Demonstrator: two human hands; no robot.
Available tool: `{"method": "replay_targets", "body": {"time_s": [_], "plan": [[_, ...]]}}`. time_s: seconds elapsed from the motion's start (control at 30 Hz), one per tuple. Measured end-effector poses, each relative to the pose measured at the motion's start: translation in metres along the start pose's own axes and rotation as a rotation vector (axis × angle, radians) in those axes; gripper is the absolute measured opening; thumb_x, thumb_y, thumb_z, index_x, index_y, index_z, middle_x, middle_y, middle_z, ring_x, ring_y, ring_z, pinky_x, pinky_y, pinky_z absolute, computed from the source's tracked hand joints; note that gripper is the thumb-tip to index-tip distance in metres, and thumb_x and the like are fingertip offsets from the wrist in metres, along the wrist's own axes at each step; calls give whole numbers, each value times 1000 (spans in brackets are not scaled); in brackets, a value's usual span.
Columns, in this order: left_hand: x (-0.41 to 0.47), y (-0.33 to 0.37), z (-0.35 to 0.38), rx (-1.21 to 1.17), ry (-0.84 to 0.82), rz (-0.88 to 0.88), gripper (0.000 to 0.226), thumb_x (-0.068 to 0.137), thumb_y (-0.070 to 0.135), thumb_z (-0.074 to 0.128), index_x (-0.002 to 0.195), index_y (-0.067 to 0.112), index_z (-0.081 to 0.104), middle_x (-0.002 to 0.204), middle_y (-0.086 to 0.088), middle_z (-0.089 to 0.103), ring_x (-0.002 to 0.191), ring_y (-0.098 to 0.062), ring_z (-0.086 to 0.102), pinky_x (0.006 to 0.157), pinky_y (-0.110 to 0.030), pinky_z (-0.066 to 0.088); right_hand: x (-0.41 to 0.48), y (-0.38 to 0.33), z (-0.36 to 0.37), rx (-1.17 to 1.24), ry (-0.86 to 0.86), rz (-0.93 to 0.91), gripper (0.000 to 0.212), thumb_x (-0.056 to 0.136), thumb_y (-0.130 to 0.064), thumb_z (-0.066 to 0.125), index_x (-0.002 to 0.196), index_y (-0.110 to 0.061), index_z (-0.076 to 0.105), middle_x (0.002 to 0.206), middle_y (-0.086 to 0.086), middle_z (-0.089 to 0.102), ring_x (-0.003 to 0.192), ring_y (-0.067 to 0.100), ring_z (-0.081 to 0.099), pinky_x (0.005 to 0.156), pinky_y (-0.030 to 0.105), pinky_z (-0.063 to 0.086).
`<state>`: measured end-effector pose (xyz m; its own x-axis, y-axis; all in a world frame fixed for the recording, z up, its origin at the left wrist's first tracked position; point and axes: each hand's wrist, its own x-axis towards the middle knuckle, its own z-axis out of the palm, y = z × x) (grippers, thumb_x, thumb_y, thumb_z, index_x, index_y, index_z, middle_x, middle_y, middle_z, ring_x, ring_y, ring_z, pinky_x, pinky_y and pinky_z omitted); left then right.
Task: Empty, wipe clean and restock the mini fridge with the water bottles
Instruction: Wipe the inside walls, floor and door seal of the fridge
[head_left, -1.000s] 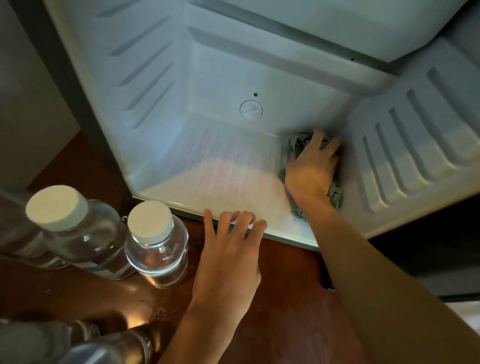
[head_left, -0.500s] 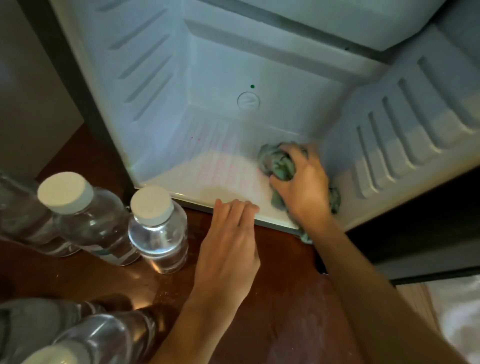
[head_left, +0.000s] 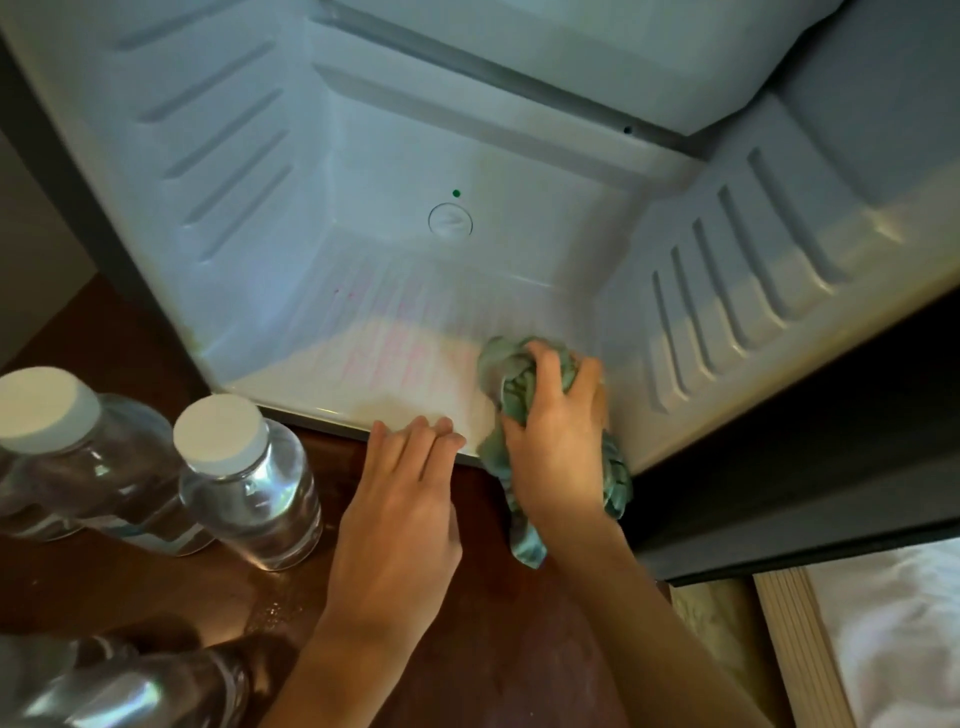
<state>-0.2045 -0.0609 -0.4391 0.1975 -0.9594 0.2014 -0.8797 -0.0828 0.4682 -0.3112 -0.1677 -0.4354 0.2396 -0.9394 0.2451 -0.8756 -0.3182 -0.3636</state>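
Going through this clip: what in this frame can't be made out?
Head view, the only one:
The fridge floor under the cloth and the right hand is hidden by them.
The pink marks on it are too faint to tell stain from print.
The bottles at lower left are blurred and cut off by the edge; their count is unclear.
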Motion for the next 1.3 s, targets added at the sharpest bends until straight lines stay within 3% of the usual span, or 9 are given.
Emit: {"method": "replay_targets", "body": {"time_s": [0.13, 0.37, 0.47, 0.53, 0.6, 0.73, 0.93, 1.1, 1.3], "plan": [[0, -3, 3, -33, -8, 3, 54, 73, -2, 62, 125, 12, 60, 131, 0, 56, 129, -19, 40, 110, -50, 38, 51, 0, 14, -157, 48, 188, 65, 92, -18, 65, 146, -19, 29, 143, 23, 27, 123, 44, 37, 109, 50, 33], [-2, -10, 6, -6, -13, 50, 51, 75, 1, 58, 125, 10, 60, 129, -4, 57, 126, -24, 47, 112, -51, 35, 124, 8, 40, -312, 134, 307, 55, 99, -25, 55, 147, -17, 31, 153, 28, 23, 130, 46, 36, 110, 48, 32], [1, -6, -2, -43, -25, -12, 47, 78, 6, 58, 124, 14, 59, 125, 1, 56, 121, -19, 47, 89, -30, 53, 103, 9, 32, -317, 139, 212, 58, 94, -22, 59, 146, -18, 34, 149, 28, 28, 123, 45, 41, 106, 47, 34], [3, -3, -6, -45, -34, -58, 42, 80, 9, 56, 121, 17, 60, 120, 5, 56, 114, -16, 50, 66, -16, 42, 78, 6, 24, -300, 133, 139, 61, 90, -22, 64, 145, -18, 37, 144, 27, 33, 117, 44, 44, 102, 48, 37], [4, 1, -8, -19, -39, -64, 39, 80, 8, 56, 118, 17, 61, 117, 6, 56, 112, -15, 50, 61, -15, 33, 54, 2, 16, -261, 87, 122, 65, 88, -25, 68, 144, -19, 36, 142, 26, 34, 117, 43, 42, 104, 49, 36], [3, 3, -9, 11, -45, -70, 40, 79, 8, 55, 117, 17, 60, 120, 7, 56, 114, -17, 49, 63, -22, 44, 3, -2, 5, -229, 66, 71, 66, 83, -20, 73, 140, -18, 38, 131, 22, 37, 113, 41, 41, 102, 49, 38], [2, 1, -6, 24, -36, -56, 40, 79, 8, 55, 118, 16, 60, 121, 5, 56, 114, -19, 48, 68, -23, 49, -23, 1, -1, -105, 25, 66, 66, 84, -14, 72, 140, -19, 38, 136, 18, 33, 119, 37, 37, 106, 50, 37], [2, -2, -2, 14, -18, -15, 40, 79, 4, 51, 117, 12, 60, 121, 0, 57, 112, -23, 50, 79, -29, 52, 15, 0, 9, -204, 54, 132, 65, 90, -19, 67, 144, -17, 32, 137, 23, 32, 119, 41, 39, 106, 48, 35], [2, -5, 4, 29, -1, 37, 41, 76, 0, 54, 116, 3, 61, 119, -11, 59, 111, -31, 50, 95, -48, 49, 106, 4, 30, -281, 113, 291, 61, 96, -27, 59, 148, -15, 28, 150, 28, 27, 132, 45, 34, 113, 47, 25]]}}
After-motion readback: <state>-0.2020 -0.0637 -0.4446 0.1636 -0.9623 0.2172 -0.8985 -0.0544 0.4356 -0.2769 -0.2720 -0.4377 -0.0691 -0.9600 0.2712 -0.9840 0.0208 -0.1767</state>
